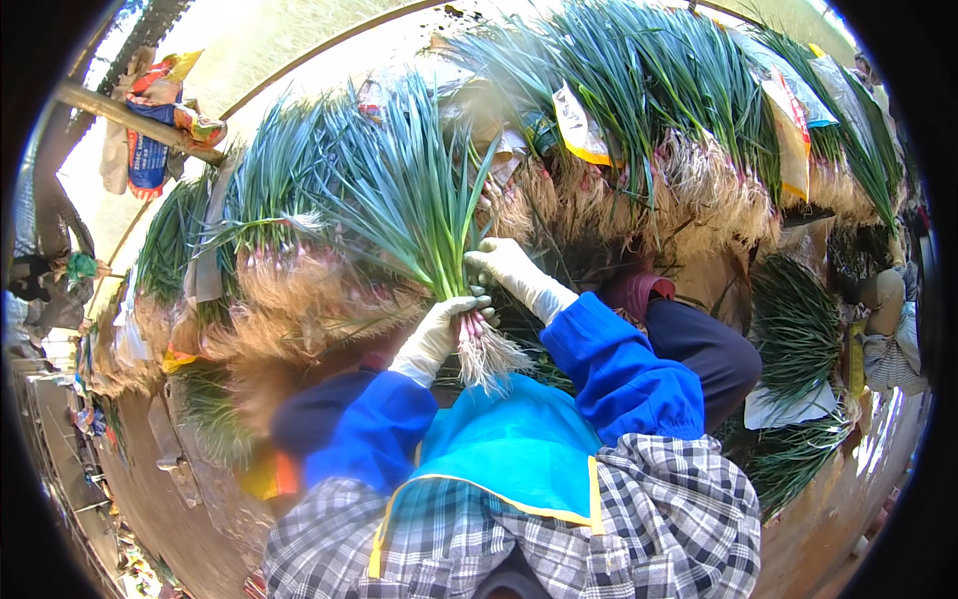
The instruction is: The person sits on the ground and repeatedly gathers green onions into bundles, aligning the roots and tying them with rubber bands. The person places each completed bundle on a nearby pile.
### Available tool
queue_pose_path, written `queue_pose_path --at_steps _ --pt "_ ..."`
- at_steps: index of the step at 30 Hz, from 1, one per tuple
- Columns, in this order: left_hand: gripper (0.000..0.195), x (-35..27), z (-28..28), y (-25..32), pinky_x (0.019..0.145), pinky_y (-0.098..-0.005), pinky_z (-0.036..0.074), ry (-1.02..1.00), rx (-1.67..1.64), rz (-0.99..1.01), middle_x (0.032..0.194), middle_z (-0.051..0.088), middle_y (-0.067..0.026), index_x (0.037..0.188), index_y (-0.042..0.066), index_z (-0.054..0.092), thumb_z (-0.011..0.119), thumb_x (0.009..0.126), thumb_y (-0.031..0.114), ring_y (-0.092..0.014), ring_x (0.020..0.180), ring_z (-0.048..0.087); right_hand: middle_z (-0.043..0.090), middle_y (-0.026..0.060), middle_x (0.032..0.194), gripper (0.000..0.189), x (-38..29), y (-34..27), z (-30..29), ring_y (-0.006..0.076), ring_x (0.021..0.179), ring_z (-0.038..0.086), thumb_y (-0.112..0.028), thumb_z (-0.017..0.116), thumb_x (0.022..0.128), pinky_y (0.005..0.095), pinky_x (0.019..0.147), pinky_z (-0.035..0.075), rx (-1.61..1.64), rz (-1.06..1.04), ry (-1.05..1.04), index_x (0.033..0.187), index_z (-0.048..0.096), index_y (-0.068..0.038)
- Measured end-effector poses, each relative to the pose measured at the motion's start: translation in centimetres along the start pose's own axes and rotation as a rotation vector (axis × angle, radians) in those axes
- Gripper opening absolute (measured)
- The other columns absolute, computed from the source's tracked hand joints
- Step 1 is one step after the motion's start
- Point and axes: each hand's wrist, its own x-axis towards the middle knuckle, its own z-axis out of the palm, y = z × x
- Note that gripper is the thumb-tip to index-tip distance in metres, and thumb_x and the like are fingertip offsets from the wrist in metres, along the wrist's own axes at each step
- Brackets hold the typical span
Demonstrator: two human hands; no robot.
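My left hand [434,337], in a pale glove, is closed around a bunch of green garlic [441,254] just above its pinkish bulbs. The long flat leaves fan up and away from me, while the whitish roots [486,359] hang towards my lap. Against the right side of the stems is my right hand [516,273], also gloved, with its fingers curled. Its thumb is at the stems; whether it grips any is hidden. A bright blue apron [516,449] with yellow edging lies below the roots.
A long row of garlic bunches [284,202] curves across the front, roots towards me. Plastic sacks [584,127] lie among the leaves. More bunches [797,329] lie at right, near another person's arm [887,299]. A wooden pole [135,123] juts in at upper left.
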Motion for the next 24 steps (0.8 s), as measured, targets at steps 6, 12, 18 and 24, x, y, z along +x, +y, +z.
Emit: queue_pose_path --at_steps 6,12,18,24 --pt "0.048 -0.1 1.0 -0.9 0.085 -0.045 0.05 -0.115 -0.173 0.032 0.11 0.059 -0.0182 0.12 -0.007 0.047 0.054 0.078 0.013 -0.027 0.095 0.06 0.063 0.0049 0.075 0.021 -2.2 1.6 0.2 0.0094 0.057 0.053 -0.024 0.056 0.09 0.0236 0.05 0.042 0.213 -0.025 0.161 0.09 0.061 -0.004" --pt "0.04 0.3 0.1 -1.3 0.085 -0.0446 0.05 -0.007 -0.094 0.079 0.109 0.06 -0.0198 0.119 -0.007 0.048 0.051 0.085 0.015 -0.029 0.094 0.061 0.064 0.0112 0.081 0.042 -2.1 0.0 -1.1 0.0178 0.071 0.059 -0.042 0.057 0.086 0.0306 0.063 0.046 -0.196 -0.022 0.033 0.093 0.063 -0.001" --pt "0.029 1.6 -1.0 -1.0 0.069 -0.0374 0.053 -0.088 0.034 -0.038 0.084 0.064 -0.017 0.101 -0.006 0.057 0.059 0.082 0.016 -0.028 0.076 0.063 0.064 0.0178 0.085 0.033 -1.7 1.5 0.6 0.0323 0.083 0.061 -0.036 0.055 0.08 0.0386 0.073 0.048 -0.715 -0.288 0.223 0.082 0.064 -0.004" --pt "0.026 -0.3 0.7 -0.6 0.072 -0.0389 0.053 -0.048 -0.105 -0.002 0.082 0.063 -0.0143 0.1 -0.004 0.059 0.06 0.083 0.015 -0.028 0.077 0.063 0.065 0.013 0.075 0.026 -1.3 4.9 -3.1 0.0289 0.073 0.063 -0.031 0.054 0.079 0.0384 0.068 0.05 -1.025 -0.258 0.39 0.077 0.064 -0.008"
